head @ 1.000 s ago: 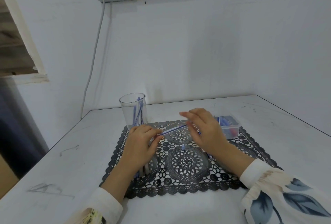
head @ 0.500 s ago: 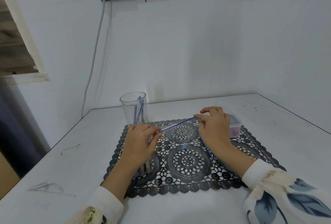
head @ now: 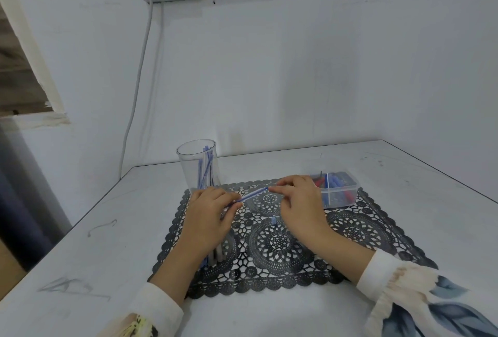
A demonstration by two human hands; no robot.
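Beyond the hands: clear cup (head: 198, 167) past the left hand (head: 207, 215), plastic box (head: 341, 191) just behind the right hand (head: 299, 204); mat (head: 377, 231) shows between them.
Left hand: curled, pinches the near end of the blue pen (head: 252, 195).
Right hand: fingertips pinch its far end, above the mat.

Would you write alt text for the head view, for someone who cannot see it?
A left hand and right hand pinch the ends of a thin blue pen above a black lace placemat on a white table. A clear cup of pens and a clear box sit nearby.
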